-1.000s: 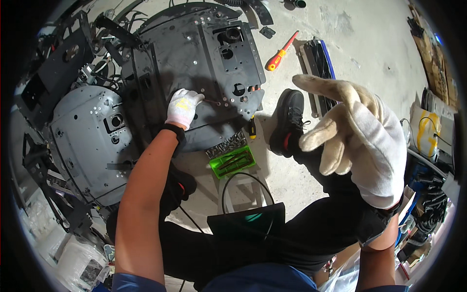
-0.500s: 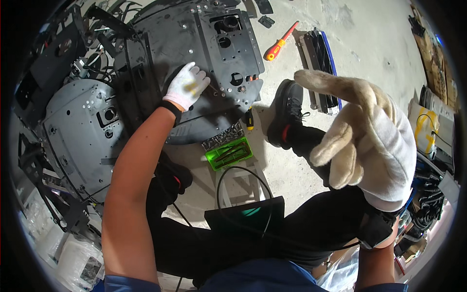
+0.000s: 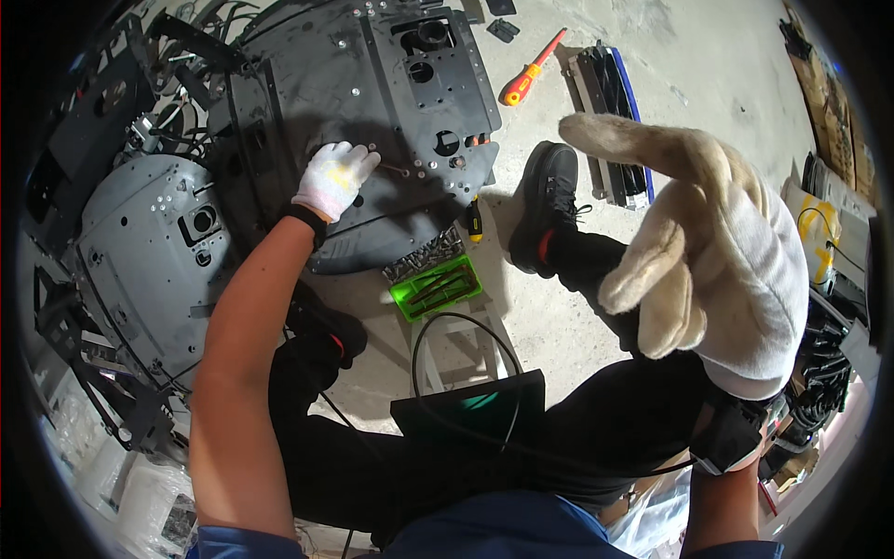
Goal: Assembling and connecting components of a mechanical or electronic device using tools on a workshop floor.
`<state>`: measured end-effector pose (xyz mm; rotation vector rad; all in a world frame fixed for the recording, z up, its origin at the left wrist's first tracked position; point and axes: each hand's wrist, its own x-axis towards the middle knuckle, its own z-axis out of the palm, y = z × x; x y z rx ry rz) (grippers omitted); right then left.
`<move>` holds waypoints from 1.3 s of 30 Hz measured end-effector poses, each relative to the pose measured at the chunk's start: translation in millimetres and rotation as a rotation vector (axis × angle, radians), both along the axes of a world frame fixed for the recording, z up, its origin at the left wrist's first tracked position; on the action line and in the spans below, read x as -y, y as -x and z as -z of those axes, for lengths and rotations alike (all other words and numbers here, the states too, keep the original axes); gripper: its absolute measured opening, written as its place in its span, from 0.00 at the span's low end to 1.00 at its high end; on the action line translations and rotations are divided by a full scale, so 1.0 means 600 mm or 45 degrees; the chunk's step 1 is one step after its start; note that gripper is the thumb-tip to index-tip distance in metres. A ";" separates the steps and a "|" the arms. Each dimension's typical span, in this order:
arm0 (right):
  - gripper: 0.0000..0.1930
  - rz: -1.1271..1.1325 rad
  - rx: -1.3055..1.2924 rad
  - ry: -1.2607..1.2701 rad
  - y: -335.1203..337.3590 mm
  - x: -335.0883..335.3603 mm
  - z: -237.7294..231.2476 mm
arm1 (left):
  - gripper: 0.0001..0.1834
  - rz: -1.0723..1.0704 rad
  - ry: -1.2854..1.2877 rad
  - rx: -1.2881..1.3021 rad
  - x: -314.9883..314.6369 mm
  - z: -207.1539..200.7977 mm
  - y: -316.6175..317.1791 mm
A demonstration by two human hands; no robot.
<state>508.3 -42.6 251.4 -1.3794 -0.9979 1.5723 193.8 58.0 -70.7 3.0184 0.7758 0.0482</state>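
Observation:
My left hand (image 3: 333, 179), in a white glove with a yellow patch, is over the large dark grey metal panel (image 3: 321, 79). Its fingers are closed round one end of a thin metal rod-like tool (image 3: 394, 169). The tool's far end lies by several bolt heads in the panel; its exact kind is too small to tell. Raised close to the camera on the right, my right hand (image 3: 722, 252) wears a thick whitish glove. Its index finger stretches out to the left, the others are loosely bent and apart, and nothing shows in them.
Below the panel sit a green tray (image 3: 399, 300) with dark tools and a heap of bolts (image 3: 424, 258). A yellow-black screwdriver (image 3: 475, 222) lies beside my shoe (image 3: 549, 200). Farther off are a red-yellow screwdriver (image 3: 533, 73) and black-and-blue strips (image 3: 610, 121). A cable (image 3: 466, 317) loops before my lap.
My left hand has shifted slightly left and down, and more of the thin tool now shows beyond its fingers. The view has tilted a little; my right hand keeps its pose.

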 end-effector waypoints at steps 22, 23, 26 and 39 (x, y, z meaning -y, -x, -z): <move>0.35 0.580 0.356 0.053 0.048 0.020 -0.012 | 0.17 -0.186 0.118 -0.221 0.044 -0.022 -0.005; 0.36 0.394 0.197 0.012 0.035 0.015 -0.015 | 0.18 -0.148 0.114 -0.226 0.036 -0.021 -0.004; 0.35 0.271 -0.205 0.235 0.012 0.009 -0.026 | 0.18 -0.074 0.103 -0.232 0.031 -0.020 -0.003; 0.31 0.103 -0.355 -0.048 -0.002 0.007 0.004 | 0.13 -0.568 0.527 -0.010 0.080 0.006 -0.008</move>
